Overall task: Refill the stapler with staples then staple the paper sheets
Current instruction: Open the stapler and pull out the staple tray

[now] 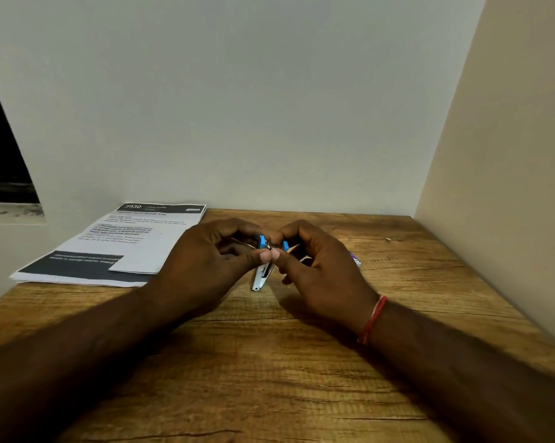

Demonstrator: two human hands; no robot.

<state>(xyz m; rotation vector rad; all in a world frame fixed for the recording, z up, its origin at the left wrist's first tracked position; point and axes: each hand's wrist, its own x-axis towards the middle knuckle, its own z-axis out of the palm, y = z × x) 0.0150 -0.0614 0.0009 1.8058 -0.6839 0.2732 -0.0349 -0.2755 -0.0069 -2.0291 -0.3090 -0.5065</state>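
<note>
1. Far left, the paper sheets (109,244) lie flat on the wooden table (269,362), well apart from my grip and untouched.
2. My left hand (205,260) is clamped on the stapler (263,270), fingers curled over its blue top, thumb pressing at the middle.
3. The stapler sits between both hands, opened, its pale metal end pointing toward me and its long axis running roughly away from me.
4. My right hand (314,266) pinches at the same spot, thumb tip touching the left thumb. I cannot tell whether it holds staples.
5. Just beyond the right hand, a small box (355,259) peeks out, probably staples. Nothing blocks the way.
</note>
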